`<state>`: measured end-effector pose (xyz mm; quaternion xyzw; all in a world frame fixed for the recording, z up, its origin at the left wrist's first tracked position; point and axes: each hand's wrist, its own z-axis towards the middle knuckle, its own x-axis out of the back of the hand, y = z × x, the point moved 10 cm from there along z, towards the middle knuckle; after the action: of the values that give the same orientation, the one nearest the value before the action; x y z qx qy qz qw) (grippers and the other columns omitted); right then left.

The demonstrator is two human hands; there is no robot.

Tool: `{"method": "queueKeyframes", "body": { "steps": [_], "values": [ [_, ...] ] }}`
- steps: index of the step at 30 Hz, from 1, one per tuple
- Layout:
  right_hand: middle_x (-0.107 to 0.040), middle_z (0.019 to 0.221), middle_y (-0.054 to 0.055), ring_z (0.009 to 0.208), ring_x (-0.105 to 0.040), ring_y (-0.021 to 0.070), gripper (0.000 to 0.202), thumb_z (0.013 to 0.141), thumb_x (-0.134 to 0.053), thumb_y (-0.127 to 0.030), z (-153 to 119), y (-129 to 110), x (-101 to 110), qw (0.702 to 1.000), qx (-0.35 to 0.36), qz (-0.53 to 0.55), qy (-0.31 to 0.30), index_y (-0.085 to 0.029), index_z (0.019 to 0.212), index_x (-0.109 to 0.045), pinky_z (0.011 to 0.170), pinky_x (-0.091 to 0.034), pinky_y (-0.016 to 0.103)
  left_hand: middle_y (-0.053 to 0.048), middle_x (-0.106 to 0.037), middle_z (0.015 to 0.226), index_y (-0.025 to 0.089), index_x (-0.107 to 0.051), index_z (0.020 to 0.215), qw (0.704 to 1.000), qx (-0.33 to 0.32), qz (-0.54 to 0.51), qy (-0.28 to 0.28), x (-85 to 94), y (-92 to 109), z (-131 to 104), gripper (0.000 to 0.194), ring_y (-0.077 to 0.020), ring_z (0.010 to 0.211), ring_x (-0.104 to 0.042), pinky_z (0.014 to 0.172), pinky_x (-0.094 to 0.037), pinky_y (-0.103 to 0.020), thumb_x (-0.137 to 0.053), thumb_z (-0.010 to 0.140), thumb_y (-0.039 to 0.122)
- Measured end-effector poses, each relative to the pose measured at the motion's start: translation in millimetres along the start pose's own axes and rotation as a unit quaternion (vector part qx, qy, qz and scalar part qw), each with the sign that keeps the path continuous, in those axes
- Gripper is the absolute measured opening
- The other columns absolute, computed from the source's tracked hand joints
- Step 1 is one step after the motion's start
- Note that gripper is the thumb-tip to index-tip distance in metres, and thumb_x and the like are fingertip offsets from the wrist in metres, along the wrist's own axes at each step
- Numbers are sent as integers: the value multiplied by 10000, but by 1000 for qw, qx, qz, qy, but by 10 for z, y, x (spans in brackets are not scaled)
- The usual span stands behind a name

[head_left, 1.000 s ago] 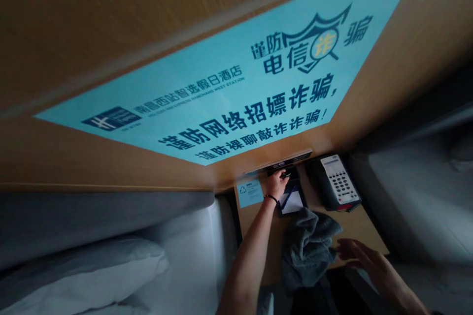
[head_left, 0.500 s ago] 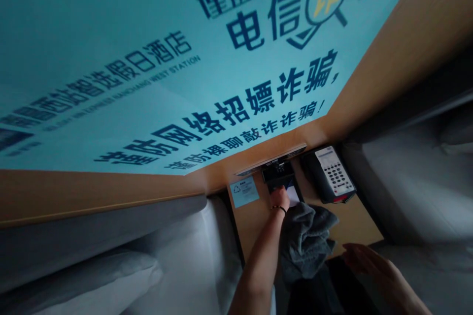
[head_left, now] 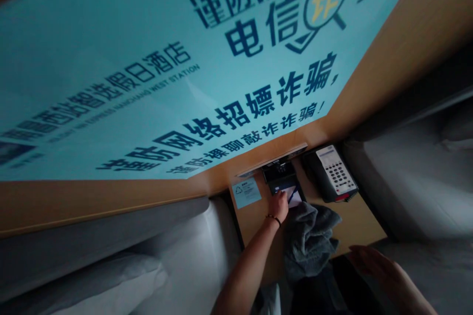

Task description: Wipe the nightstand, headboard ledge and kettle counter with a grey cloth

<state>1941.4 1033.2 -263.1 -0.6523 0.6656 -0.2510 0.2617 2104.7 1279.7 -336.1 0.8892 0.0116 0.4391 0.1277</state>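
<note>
Left hand point(head_left: 279, 205), grip indiscernible, is at notepad point(head_left: 295, 200) near far edge of tabletop point(head_left: 358, 224), presumably skirting grey towel point(head_left: 312, 238) at near edge; right hand point(head_left: 375, 263) hangs open off near-right corner.

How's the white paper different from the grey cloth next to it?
The pale, thin sheet of paper lies flat, while the dark-grey fabric cloth is crumpled. The paper is much lighter in colour than the cloth. The paper's visible part looks smaller than the bulky cloth. Both are on the light wooden table.
</note>
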Motion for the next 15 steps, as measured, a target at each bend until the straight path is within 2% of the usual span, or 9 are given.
{"method": "queueKeyframes", "body": {
  "steps": [3, 7, 15],
  "values": [
    [-693, 860, 151, 804, -664, 303, 690, 687, -552, -779, -6, 48, -59, 1000, -5, 0, -16, -149, 916, -711, 701, -586, 361, -124, -637, 1041, 123, -585, 1049, 996, 83, -8, 9, -138, -148, -29, 212, -241, 984, -617, 821, -493, -324, -541, 863, 216],
    [-693, 870, 142, 812, -663, 294, 653, 722, -545, -750, 0, 53, -125, 1000, -2, 5, -27, -159, 947, -705, 731, -583, 367, -121, -646, 1050, 129, -598, 1040, 992, 124, -29, 10, -297, -195, 41, 218, -219, 953, -630, 782, -480, -293, -505, 843, 120],
    [-690, 901, 163, 844, -660, 309, 706, 665, -550, -796, 29, 109, -80, 1000, -16, -7, -25, -148, 899, -705, 717, -584, 359, -130, -658, 1016, 119, -597, 1043, 986, 160, -47, 26, -226, -330, 15, 232, -221, 942, -634, 773, -466, -295, -465, 852, 119]
  ]
}}
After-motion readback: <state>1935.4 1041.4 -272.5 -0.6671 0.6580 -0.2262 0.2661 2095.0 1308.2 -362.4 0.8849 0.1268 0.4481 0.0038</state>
